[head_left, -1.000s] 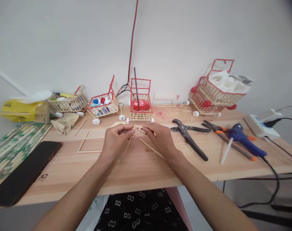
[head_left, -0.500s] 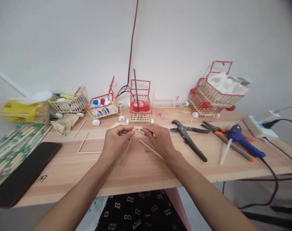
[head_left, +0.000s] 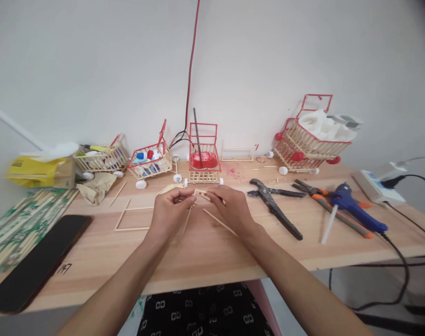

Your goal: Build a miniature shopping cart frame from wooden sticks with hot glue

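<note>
My left hand [head_left: 169, 211] and my right hand [head_left: 232, 207] meet above the middle of the table, each with thumb and fingers pinched. Between their fingertips is a small piece of pale wooden sticks [head_left: 200, 192] with red spots on it; its exact shape is mostly hidden by the fingers. One thin stick [head_left: 186, 221] slants down below my left fingers. Another stick [head_left: 219, 221] runs beneath my right hand, and I cannot tell whether it is attached. Left of my left hand, a rectangular stick frame [head_left: 131, 229] lies flat, partly covered.
Small stick shopping carts [head_left: 149, 164] line the wall, one bearing a red dish [head_left: 204, 160]. Cutters [head_left: 278, 210], pliers [head_left: 324, 200], a blue glue gun [head_left: 359, 207] and a power strip [head_left: 376, 187] lie rightward. A phone [head_left: 40, 261] and wrapped chopsticks [head_left: 21, 228] are leftward.
The camera view has tilted slightly, so the table sits a little lower in the picture. Both hands keep the same pinch on the small stick piece, with hardly any movement.
</note>
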Demonstrator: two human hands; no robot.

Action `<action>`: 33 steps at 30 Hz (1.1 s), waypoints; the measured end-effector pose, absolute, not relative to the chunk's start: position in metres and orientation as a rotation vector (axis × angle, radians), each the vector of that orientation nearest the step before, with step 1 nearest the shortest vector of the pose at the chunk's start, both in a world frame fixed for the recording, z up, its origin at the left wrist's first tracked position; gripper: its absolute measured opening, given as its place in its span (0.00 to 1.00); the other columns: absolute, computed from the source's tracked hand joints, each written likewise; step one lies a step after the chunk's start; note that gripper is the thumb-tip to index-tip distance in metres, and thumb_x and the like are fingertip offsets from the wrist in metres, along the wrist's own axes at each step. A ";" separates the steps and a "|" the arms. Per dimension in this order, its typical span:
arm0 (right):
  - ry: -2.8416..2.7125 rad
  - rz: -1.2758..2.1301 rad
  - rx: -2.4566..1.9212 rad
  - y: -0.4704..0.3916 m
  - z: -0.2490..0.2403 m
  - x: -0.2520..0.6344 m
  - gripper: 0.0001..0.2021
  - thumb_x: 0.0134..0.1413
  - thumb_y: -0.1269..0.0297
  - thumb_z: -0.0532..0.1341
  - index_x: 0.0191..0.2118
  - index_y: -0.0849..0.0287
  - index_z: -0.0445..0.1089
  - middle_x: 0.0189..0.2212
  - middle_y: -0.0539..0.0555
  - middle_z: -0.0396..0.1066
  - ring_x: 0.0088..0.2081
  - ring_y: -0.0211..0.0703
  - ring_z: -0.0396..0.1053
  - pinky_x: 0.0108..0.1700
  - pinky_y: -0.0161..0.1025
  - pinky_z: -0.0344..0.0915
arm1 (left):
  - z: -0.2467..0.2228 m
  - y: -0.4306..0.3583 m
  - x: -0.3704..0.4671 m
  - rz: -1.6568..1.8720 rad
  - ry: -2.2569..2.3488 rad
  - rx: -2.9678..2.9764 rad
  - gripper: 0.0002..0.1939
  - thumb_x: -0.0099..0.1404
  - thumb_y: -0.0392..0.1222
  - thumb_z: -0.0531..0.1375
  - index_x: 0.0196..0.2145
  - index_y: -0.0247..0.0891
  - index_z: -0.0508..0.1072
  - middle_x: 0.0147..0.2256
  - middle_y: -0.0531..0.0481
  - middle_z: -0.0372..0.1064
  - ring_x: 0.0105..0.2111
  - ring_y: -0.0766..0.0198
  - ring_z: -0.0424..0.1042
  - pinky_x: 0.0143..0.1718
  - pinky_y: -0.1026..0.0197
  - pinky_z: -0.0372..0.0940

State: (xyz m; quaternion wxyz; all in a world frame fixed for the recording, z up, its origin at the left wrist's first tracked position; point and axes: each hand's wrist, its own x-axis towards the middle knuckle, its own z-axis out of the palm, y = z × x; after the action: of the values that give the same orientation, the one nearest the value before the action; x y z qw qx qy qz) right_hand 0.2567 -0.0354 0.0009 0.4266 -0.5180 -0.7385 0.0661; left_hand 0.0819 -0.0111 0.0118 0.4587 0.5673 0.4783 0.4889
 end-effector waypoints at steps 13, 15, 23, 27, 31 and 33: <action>-1.839 0.201 -1.288 -0.035 -0.002 0.256 0.10 0.62 0.66 0.55 0.36 0.57 0.74 0.34 0.53 0.76 0.37 0.41 0.71 0.40 0.35 0.63 | 0.013 -0.012 0.081 1.182 1.175 1.399 0.13 0.49 0.41 0.68 0.33 0.35 0.80 0.29 0.48 0.77 0.27 0.65 0.71 0.31 0.63 0.64; -1.839 0.198 -1.293 -0.036 -0.002 0.256 0.10 0.62 0.65 0.55 0.36 0.57 0.74 0.33 0.53 0.76 0.37 0.41 0.71 0.40 0.35 0.63 | 0.012 -0.012 0.082 1.181 1.176 1.403 0.13 0.49 0.42 0.68 0.34 0.35 0.80 0.29 0.48 0.77 0.27 0.65 0.71 0.31 0.63 0.63; -1.859 0.200 -1.312 -0.034 -0.002 0.257 0.11 0.63 0.66 0.55 0.35 0.57 0.75 0.32 0.52 0.75 0.35 0.40 0.70 0.38 0.35 0.62 | 0.011 -0.011 0.082 1.192 1.164 1.405 0.13 0.49 0.42 0.68 0.33 0.35 0.80 0.29 0.48 0.77 0.27 0.65 0.71 0.31 0.63 0.63; -1.864 0.199 -1.309 -0.034 -0.003 0.256 0.11 0.63 0.65 0.55 0.35 0.57 0.75 0.31 0.52 0.75 0.35 0.41 0.70 0.38 0.35 0.62 | 0.015 -0.011 0.083 1.189 1.151 1.367 0.12 0.47 0.41 0.69 0.32 0.35 0.80 0.28 0.48 0.76 0.27 0.65 0.71 0.31 0.64 0.63; -1.863 0.196 -1.311 -0.034 -0.003 0.256 0.11 0.63 0.65 0.55 0.35 0.56 0.75 0.32 0.53 0.75 0.36 0.42 0.70 0.38 0.35 0.63 | 0.019 -0.014 0.085 1.199 1.146 1.313 0.12 0.47 0.40 0.69 0.32 0.35 0.80 0.27 0.49 0.76 0.26 0.66 0.70 0.30 0.63 0.63; -1.852 0.196 -1.309 -0.035 -0.003 0.255 0.11 0.63 0.65 0.54 0.36 0.56 0.74 0.32 0.53 0.76 0.37 0.42 0.71 0.39 0.35 0.63 | 0.020 -0.016 0.087 1.210 1.155 1.296 0.13 0.46 0.40 0.69 0.31 0.34 0.80 0.26 0.49 0.75 0.25 0.66 0.70 0.30 0.63 0.63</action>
State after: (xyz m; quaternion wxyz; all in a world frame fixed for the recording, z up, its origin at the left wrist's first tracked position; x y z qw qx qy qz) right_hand 0.2554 -0.0345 -0.0028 0.4194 -0.5220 -0.7386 0.0782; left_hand 0.0871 -0.0156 0.0202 0.4907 0.5337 0.4756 0.4982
